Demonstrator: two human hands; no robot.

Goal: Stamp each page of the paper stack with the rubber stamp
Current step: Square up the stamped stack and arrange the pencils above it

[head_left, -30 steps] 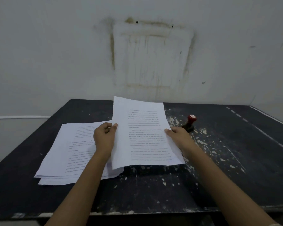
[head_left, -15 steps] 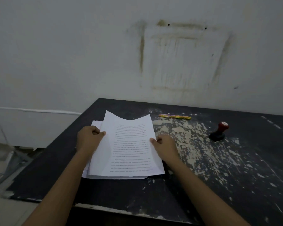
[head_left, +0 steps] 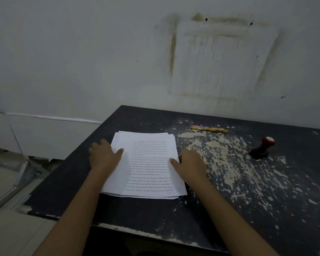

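Surfaces: paper stack (head_left: 146, 163), thin white sheets, matt and smooth, printed in fine dark text; table (head_left: 155, 218), dark matt coating, worn and flaking into pale rough patches; rubber stamp (head_left: 262, 147), glossy red handle, dark matt base; pencils (head_left: 208, 128), multicoloured patterned finish, slight sheen; wall (head_left: 81, 52), pale matt paint, streaked with brownish stains

A paper stack (head_left: 148, 163) is laid flat on the left part of a table (head_left: 229, 209). A left hand (head_left: 104, 157) is rested on the stack's left edge and a right hand (head_left: 190, 166) on its right edge. Pencils (head_left: 208, 128) are placed behind the stack, to its right. A rubber stamp (head_left: 262, 147) is set well apart, farther right.
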